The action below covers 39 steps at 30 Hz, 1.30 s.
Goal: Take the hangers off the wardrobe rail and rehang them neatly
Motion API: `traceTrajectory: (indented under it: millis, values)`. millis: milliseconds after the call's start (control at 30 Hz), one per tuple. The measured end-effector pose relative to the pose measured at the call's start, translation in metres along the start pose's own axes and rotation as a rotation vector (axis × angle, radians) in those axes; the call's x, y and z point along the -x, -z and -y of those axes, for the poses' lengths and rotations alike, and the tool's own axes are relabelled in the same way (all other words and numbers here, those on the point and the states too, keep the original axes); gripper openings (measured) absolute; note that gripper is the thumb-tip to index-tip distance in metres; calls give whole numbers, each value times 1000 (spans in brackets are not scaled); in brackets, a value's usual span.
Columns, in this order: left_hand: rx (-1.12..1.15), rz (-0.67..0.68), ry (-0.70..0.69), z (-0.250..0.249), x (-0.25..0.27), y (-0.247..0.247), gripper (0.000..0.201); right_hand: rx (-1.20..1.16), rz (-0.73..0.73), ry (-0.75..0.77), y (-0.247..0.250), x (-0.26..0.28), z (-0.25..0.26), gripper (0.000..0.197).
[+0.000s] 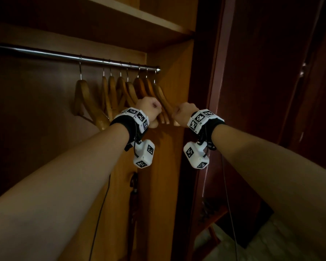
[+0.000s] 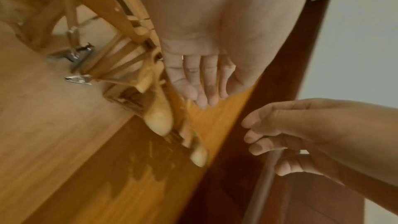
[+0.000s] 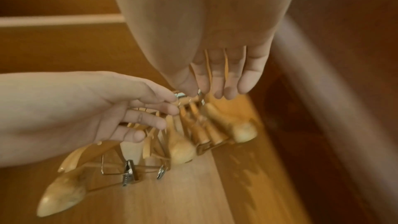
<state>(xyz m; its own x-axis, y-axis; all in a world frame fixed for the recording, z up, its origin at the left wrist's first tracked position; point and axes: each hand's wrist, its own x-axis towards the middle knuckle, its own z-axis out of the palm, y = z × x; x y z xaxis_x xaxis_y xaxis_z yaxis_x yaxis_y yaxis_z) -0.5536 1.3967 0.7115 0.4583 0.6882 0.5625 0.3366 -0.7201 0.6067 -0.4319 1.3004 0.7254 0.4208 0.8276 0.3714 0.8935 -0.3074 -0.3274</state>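
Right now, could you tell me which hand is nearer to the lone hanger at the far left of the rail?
Left. The left hand is at the clustered hangers, right of the lone hanger; the right hand is farther right, near the wardrobe side panel.

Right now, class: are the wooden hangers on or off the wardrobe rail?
On: every wooden hanger hangs by its hook from the rail.
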Motion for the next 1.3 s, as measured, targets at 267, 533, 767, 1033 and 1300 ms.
traceTrajectory:
  millis: [267,533,767,1033,1300]
  values:
    - [56,158,-71,-77,63,-30,11,28,-69,-64,46,89,-51,24]
    - [144,278,-110,-170,159,-80,15,48,-71,-214,91,216,-125,20]
    - [190,528,-204,-260,240,-134,13,72,-88,-385,137,336,-188,12]
    - [228,762,-346,-367,314,-214,14,291,4,-586,198,441,-275,25]
    - [237,963,-454,-460,365,-320,16,379,34,-740,238,522,-371,21]
